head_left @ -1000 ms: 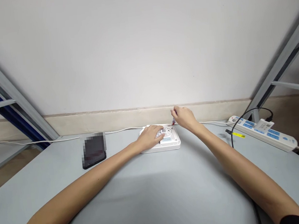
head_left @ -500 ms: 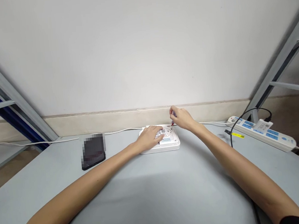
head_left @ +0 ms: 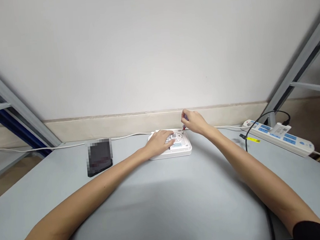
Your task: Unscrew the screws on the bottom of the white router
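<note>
A white box-shaped device that looks like a router (head_left: pixel 183 148) lies flat near the wall. Its upper face carries vent holes and printed labels. My left hand (head_left: pixel 160 142) rests on its left part, fingers stretched out and thumb apart, covering some of the labels. At the far right corner, my right hand (head_left: pixel 193 121) is closed around a small screwdriver (head_left: pixel 183 127) with a reddish, partly see-through handle. The screwdriver points down, its tip at that corner; my fingers hide most of the handle.
A black, pixelated flat object (head_left: pixel 100 158) lies to the left. On the right, a white power strip (head_left: pixel 280 138) holds a plugged-in adapter (head_left: pixel 280 129) with a black cable (head_left: pixel 246 145) and yellow tag. White cable (head_left: pixel 133 135) runs along the wall; metal frames (head_left: pixel 31 106) flank the table.
The camera view has tilted slightly, so the scene sits a little higher. Both hands keep their places on the device, with the screwdriver still at the same corner.
</note>
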A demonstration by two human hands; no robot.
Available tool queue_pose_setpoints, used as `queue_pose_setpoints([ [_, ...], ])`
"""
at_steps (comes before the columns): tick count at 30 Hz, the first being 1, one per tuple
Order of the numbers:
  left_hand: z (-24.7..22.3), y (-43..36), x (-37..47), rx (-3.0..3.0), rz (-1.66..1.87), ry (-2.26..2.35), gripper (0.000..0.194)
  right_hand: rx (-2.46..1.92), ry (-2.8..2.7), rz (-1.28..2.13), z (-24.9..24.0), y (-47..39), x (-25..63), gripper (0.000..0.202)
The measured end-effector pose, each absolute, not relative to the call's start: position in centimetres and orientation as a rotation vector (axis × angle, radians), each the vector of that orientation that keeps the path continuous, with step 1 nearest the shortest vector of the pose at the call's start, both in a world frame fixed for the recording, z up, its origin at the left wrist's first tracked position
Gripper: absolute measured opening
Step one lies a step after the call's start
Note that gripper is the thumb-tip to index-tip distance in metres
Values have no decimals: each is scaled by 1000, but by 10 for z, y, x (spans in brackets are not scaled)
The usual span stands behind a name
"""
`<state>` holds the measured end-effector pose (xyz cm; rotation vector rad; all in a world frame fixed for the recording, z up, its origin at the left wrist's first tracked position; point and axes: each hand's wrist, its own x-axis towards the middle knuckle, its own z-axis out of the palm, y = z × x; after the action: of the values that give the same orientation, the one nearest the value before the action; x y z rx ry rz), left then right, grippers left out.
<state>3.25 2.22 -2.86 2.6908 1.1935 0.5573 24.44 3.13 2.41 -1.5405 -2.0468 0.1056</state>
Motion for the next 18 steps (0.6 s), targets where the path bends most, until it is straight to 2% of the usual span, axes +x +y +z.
queue_pose_setpoints([
  [18, -29, 22, 32, 2691, 559, 1193, 41, -1510, -2045, 165, 24, 32, 245, 12],
])
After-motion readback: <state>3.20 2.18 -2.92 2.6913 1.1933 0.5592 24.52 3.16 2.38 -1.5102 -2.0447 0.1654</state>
